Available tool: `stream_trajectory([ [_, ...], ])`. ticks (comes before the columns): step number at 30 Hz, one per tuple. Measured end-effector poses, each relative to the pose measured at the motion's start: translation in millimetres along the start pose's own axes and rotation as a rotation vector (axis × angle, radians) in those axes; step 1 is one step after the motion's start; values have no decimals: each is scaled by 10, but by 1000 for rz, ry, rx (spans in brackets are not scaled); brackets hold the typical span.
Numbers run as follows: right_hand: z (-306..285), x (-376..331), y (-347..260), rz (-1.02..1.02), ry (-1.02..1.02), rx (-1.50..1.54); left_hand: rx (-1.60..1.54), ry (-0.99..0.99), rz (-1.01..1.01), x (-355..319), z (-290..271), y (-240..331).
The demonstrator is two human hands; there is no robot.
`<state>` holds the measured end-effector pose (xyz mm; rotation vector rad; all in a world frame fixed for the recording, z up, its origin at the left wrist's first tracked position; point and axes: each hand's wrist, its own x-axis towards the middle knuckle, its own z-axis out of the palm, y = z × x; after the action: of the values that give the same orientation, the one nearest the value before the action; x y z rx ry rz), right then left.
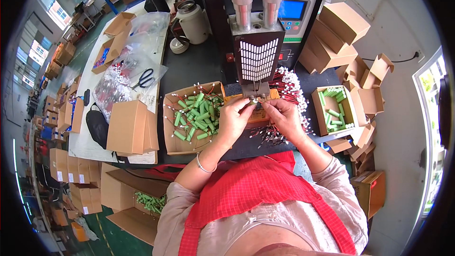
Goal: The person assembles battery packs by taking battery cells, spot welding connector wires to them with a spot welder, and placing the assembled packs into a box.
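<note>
In front of me stands a black spot-welding machine with two ribbed metal cylinders on top and a white-slotted front plate. Right under its head, my left hand pinches a small cylindrical battery cell, seen nearly end-on. My right hand is closed at the other side of the cell, thumb against fingers; whatever is between them is too small to make out. Beside and behind the right hand lies a heap of red and black wires with white connectors.
To the left, a cardboard tray holds wired green cells. On the right, a box holds more green cells. Scissors lie on plastic bags at the left table. A closed carton and a pale jug stand there too.
</note>
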<state>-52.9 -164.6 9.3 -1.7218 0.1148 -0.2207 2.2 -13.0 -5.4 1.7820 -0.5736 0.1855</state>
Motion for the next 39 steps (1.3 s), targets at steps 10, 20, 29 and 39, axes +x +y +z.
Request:
stream_trajectory([
  [10, -43, 73, 54, -203, -4, -142, 77, 1, 14, 49, 51, -30],
  [20, -1431, 16, 226, -139, 402, -531, 367, 336, 90, -125, -619, -142],
  [29, -1778, 194, 778, 67, 614, -929, 88, -27, 436, -418, 94, 456],
  [39, -1883, 312, 909, 87, 803, -835, 116, -787, 568, -122, 1676, 339],
])
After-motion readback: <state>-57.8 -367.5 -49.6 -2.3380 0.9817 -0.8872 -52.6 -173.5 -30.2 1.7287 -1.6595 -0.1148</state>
